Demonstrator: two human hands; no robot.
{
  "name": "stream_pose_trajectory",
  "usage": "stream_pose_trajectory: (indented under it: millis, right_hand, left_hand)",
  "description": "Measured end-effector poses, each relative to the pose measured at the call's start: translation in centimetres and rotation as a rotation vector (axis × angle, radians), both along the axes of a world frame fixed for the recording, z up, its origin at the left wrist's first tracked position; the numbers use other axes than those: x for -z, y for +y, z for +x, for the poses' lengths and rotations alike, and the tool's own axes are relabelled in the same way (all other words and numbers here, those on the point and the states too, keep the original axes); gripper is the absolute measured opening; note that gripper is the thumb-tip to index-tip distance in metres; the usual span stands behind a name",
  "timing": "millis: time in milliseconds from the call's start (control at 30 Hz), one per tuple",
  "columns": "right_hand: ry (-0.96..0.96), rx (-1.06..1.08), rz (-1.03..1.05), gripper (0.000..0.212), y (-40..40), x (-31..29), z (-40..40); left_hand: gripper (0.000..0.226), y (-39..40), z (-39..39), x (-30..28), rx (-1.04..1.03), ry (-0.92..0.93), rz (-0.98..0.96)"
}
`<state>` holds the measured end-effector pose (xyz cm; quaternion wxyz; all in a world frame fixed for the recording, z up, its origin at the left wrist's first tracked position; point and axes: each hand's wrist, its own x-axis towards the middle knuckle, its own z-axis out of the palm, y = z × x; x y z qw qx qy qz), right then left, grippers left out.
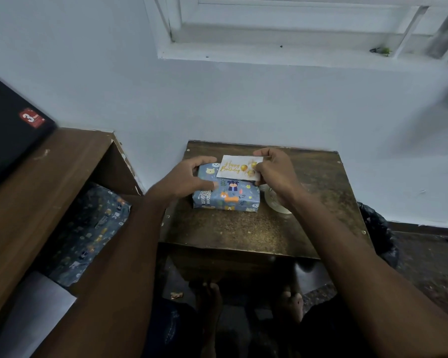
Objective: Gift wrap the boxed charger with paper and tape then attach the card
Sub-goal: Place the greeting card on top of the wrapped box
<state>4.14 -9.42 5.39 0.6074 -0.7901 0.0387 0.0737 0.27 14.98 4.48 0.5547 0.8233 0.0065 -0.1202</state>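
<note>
Wrapped box sits mid-table, left hand curled on its 9 o'clock end, right hand pinching the card's 3 o'clock edge over the box top; card looks light, bendy—hold by edges, box rigid, glossy paper likely slippery.

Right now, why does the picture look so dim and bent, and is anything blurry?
Head view: the light is dim and bluish, the window ledge curves from the wide lens, and the top right corner is smeared; the card and wrapped box at centre stay fairly sharp, while the shelf edges soften.
</note>
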Motion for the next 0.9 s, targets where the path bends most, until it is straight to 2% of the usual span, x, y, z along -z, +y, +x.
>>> stream_pose_trajectory:
  millis: [100,167,233,300,367,433,533,567,633,700,733,800,900]
  right_hand:
    - [-0.021,0.004,-0.022,0.03,0.2,0.2,0.0]
    - [-0.025,0.01,-0.02,0.029,0.1,0.2,0.0]
    - [-0.018,0.019,-0.021,0.029,0.1,0.3,0.0]
    - [-0.015,0.021,-0.029,0.03,0.2,0.3,0.0]
    - [-0.019,0.013,-0.033,0.029,0.2,0.3,0.0]
    - [-0.021,-0.001,-0.034,0.028,0.2,0.3,0.0]
    - [-0.033,-0.012,-0.038,0.028,0.2,0.4,-0.1]
    - [-0.038,-0.01,-0.039,0.028,0.2,0.4,-0.1]
    - [-0.039,-0.01,-0.045,0.028,0.2,0.4,0.0]
    - [-0.041,-0.021,-0.051,0.028,0.2,0.5,0.1]
    - [-0.046,-0.033,-0.062,0.028,0.2,0.5,0.1]
    - [-0.059,-0.054,-0.086,0.028,0.2,0.5,0.2]
    - [-0.097,-0.086,-0.129,0.032,0.3,0.4,0.0]
  left_hand:
    - [0.035,-0.7,0.7,0.6,-0.156,-0.114,0.125]
    - [0.026,-0.6,0.8,0.6,-0.286,-0.168,0.164]
    - [0.033,0.0,0.9,0.6,-0.26,-0.084,0.016]
    - [0.061,0.7,0.5,0.4,-0.059,0.103,-0.193]
    - [0.08,1.2,0.4,0.2,0.059,0.171,-0.219]
    - [0.067,0.9,0.5,0.3,-0.043,0.128,-0.201]
    - [0.022,-0.7,1.0,0.8,-0.345,-0.028,-0.126]
    - [0.015,-0.9,1.3,1.1,-0.392,-0.066,-0.091]
    - [0.024,-0.6,1.6,1.0,-0.308,-0.005,-0.113]
    - [0.056,0.4,1.4,0.6,-0.08,0.146,-0.213]
    - [0.065,0.8,1.2,0.5,-0.026,0.175,-0.246]
    - [0.056,0.7,0.9,0.5,-0.087,0.152,-0.245]
    - [0.026,-0.1,1.2,1.0,-0.264,-0.007,-0.042]
